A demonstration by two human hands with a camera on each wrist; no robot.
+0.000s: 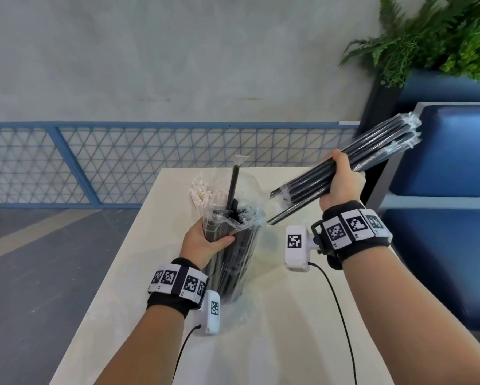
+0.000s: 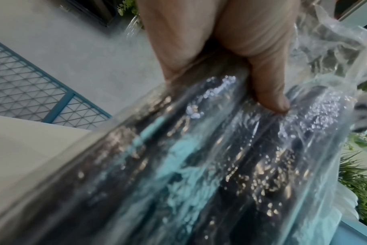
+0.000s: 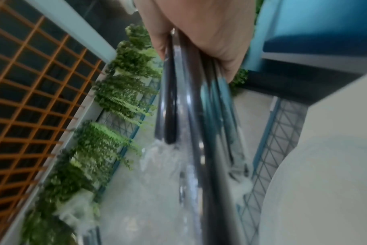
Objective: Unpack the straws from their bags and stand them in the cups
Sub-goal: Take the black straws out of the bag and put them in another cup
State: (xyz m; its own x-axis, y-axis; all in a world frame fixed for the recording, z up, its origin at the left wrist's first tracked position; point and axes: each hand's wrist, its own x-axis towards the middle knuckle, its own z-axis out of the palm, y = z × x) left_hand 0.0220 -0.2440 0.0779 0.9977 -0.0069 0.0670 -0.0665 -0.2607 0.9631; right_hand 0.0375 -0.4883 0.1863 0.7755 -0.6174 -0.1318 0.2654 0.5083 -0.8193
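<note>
My left hand (image 1: 205, 240) grips a clear plastic bag of black straws (image 1: 233, 262) upright over the cream table (image 1: 274, 343); its mouth gapes open and one wrapped black straw (image 1: 234, 187) sticks up above the rest. In the left wrist view the thumb (image 2: 268, 92) presses the crinkled bag (image 2: 199, 165). My right hand (image 1: 341, 182) grips a bundle of individually wrapped black straws (image 1: 372, 159), held slanting in the air to the right of the bag. The right wrist view shows that bundle (image 3: 199, 124) running away from the palm. No cup is plainly visible.
A bunch of white paper-wrapped straws (image 1: 201, 194) stands just behind the bag. A blue upholstered bench (image 1: 449, 162) and a fern planter (image 1: 441, 37) are at the right. A blue mesh fence (image 1: 122, 162) runs behind the table.
</note>
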